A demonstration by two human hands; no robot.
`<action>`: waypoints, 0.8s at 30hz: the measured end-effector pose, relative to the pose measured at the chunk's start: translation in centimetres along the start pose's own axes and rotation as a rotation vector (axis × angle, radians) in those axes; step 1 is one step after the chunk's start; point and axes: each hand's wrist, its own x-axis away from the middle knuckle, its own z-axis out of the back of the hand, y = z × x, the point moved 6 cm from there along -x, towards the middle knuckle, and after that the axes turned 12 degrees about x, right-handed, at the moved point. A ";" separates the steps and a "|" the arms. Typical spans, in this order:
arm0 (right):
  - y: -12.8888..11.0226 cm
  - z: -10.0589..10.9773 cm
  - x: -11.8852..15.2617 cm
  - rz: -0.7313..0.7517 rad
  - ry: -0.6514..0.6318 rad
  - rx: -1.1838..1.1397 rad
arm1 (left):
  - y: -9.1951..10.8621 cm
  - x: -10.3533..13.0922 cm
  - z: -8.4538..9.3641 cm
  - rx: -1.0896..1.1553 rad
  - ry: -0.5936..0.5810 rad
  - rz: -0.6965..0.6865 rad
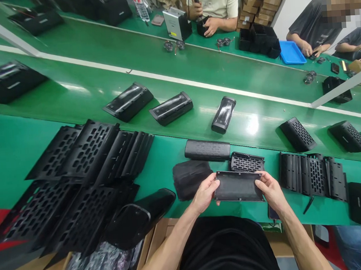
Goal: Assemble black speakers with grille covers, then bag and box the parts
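Observation:
A black rectangular panel (239, 187) is held level between my two hands, its smooth hollow side facing up. My left hand (206, 191) grips its left end, thumb on top. At the right end, my right hand (268, 187) pinches the panel the same way. Just beyond it lies a black perforated grille (248, 162). Dark mesh cloth pieces (191, 178) rest beside my left hand. Behind them is a closed black textured shell (207, 149).
Stacked grilles (91, 152) cover the left of the green table, near a large black housing (130, 221). More panels (316, 175) stand at right. Speaker housings (223, 115) sit on the green belt (195, 128). People work across it. Below is a box of plastic bags (97, 266).

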 end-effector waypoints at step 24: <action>-4.1 -2.7 -1.2 -0.112 -0.267 -0.044 | -1.0 -2.0 -0.6 0.444 -0.130 0.413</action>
